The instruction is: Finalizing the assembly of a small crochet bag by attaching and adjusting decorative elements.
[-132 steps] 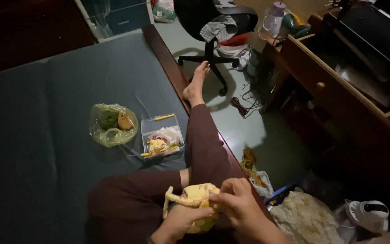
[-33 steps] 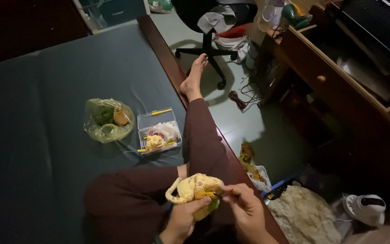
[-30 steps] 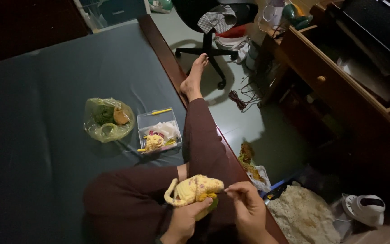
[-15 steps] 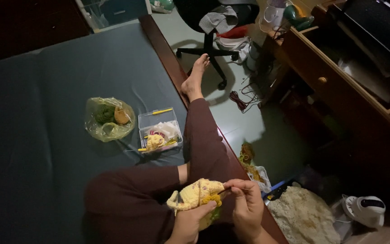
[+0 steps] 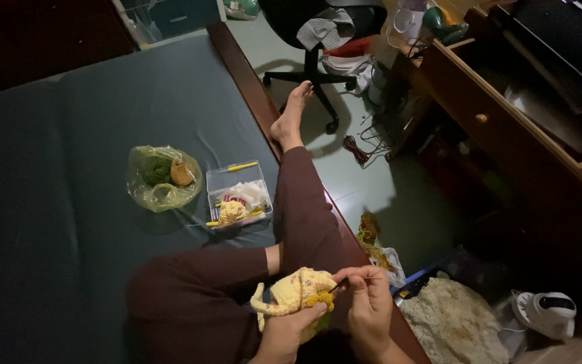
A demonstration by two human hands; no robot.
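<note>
Currently both hands work a yellow crochet toy (image 5: 296,294) over the lap, near the bed's wooden edge (image 5: 254,101).

Left hand (image 5: 289,331) cups the toy from below, fingers curled round it, thumb up against its side. Right hand (image 5: 370,307) is closed in a pinch, fingertips pressed on a thin dark hook (image 5: 339,284) at the toy's right end. Hook tip is too small to make out.

Doing it well, my read: keep the left-hand grip firm so the piece doesn't twist, keep the hook pinch close to the fabric, pull yarn even. Low light, so going by feel counts.

Materials:
- Toy: knobbly looped yarn, soft, pale yellow with a darker orange-yellow patch on its right; a curved tail-like limb sticks out on its left.
- Bed (image 5: 69,168): dark teal sheet, smooth, a few creases.
- Clear plastic box (image 5: 238,194), farther up the bed from the toy: rigid, rectangular, open, holds small yarn bits and a yellow stick-like tool.
- Thin yellowish plastic bag (image 5: 163,177), just left of the box: crinkled, holds a green yarn ball and an orange-brown one.

Right of the toy, on the floor: a fluffy cream rug (image 5: 453,323), a white shoe (image 5: 543,311). Beyond: a wooden desk (image 5: 506,128) and a black office chair (image 5: 311,40).
</note>
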